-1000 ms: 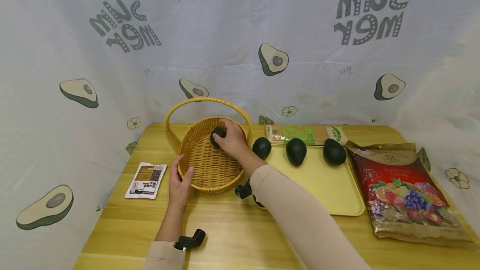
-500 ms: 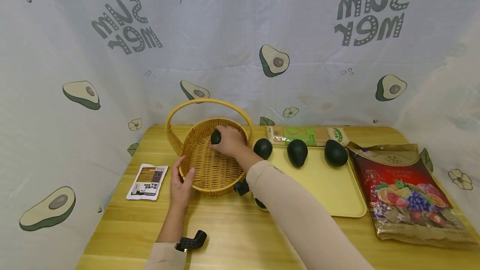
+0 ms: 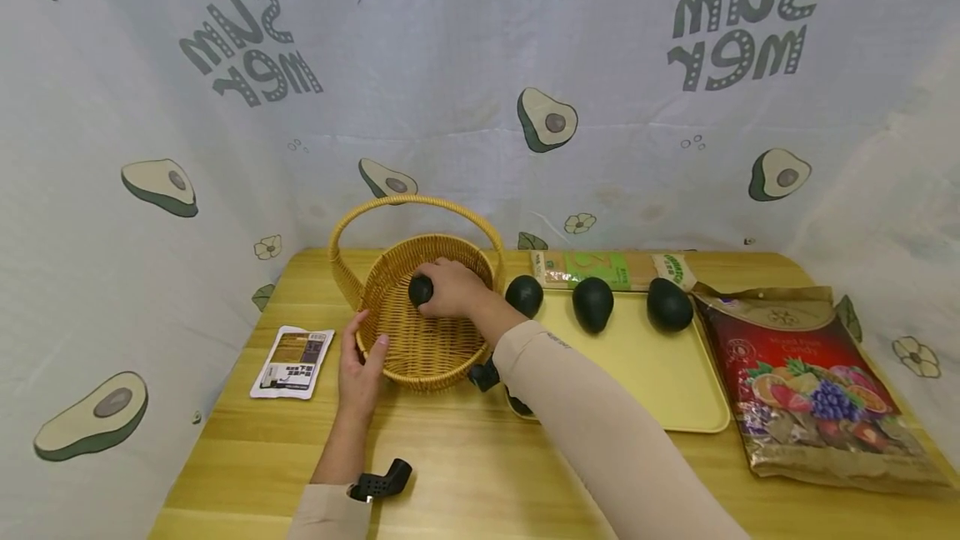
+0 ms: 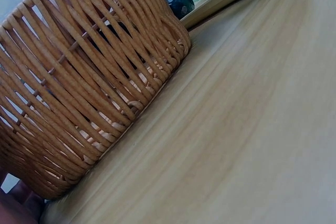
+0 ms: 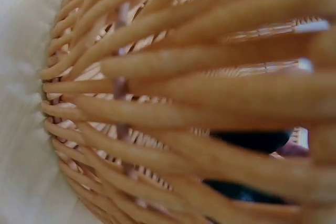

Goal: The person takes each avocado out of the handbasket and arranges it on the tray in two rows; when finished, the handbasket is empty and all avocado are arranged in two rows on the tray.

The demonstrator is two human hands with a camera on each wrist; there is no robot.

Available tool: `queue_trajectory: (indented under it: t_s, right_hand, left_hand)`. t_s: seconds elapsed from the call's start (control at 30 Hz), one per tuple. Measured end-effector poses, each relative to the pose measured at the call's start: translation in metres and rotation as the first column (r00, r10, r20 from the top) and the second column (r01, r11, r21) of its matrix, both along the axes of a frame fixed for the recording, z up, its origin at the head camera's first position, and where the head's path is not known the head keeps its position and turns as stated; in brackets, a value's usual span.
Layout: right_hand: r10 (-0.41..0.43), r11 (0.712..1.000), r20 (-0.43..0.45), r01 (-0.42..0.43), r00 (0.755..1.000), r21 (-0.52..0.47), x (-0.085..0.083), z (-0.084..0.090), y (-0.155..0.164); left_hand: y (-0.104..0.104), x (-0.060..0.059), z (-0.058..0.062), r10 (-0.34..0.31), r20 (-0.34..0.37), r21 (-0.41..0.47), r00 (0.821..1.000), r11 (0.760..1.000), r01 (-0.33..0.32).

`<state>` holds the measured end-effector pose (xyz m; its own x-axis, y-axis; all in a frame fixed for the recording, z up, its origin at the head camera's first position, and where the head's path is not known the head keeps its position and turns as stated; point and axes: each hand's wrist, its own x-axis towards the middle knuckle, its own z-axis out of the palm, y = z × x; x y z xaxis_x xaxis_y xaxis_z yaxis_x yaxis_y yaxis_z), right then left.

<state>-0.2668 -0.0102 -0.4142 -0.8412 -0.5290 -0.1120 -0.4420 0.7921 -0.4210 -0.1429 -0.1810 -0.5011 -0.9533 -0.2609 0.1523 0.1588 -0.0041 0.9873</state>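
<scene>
In the head view, my right hand (image 3: 453,290) is inside the yellow wicker basket (image 3: 420,361), gripping a dark green avocado (image 3: 421,290) whose left end shows past the fingers. My left hand (image 3: 360,373) holds the basket's front left rim, thumb over the edge and fingers along the outside. Part of that hand (image 4: 18,205) shows at the corner of the left wrist view, close against the woven wall (image 4: 89,77). Through the gaps of the weave, the right wrist view gives glimpses of the dark avocado (image 5: 252,140).
Right of the basket, a yellow tray (image 3: 652,382) bears several avocados, including one (image 3: 592,305) at its back edge. Behind it lies a noodle packet (image 3: 615,270); a red candy bag (image 3: 817,382) lies at the right. A small white pouch (image 3: 292,362) lies left of the basket.
My right hand has turned and moved lower in the basket, bringing the avocado slightly toward the front left. The left hand stays at the rim.
</scene>
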Motion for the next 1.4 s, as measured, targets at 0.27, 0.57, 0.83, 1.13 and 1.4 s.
queue_trajectory:
  t_s: [0.27,0.57,0.83,1.13,1.4]
  right_hand:
    - [0.058,0.998,0.003,-0.058,0.998,0.020,0.003,0.002,-0.001]
    - [0.082,0.992,-0.031,-0.085,0.996,-0.088,0.024,0.028,0.004]
    - [0.025,0.949,-0.007,-0.026,1.000,-0.315,0.055,0.049,0.025]
    - [0.029,0.785,0.121,0.052,0.992,-0.617,0.090,0.048,0.062]
    - [0.034,0.659,0.185,0.117,0.982,-0.743,0.121,0.046,0.091]
  left_hand:
    - [0.001,0.000,0.001,0.000,0.010,0.005,1.000,1.000,0.000]
    - [0.000,0.001,0.002,0.010,0.015,-0.001,1.000,1.000,-0.010]
    - [0.000,0.001,0.003,0.006,0.011,0.009,1.000,1.000,-0.006]
    - [0.000,0.003,0.003,0.011,0.020,-0.001,1.000,1.000,-0.011]
    - [0.001,0.003,0.005,0.007,0.027,0.005,1.000,1.000,-0.007]
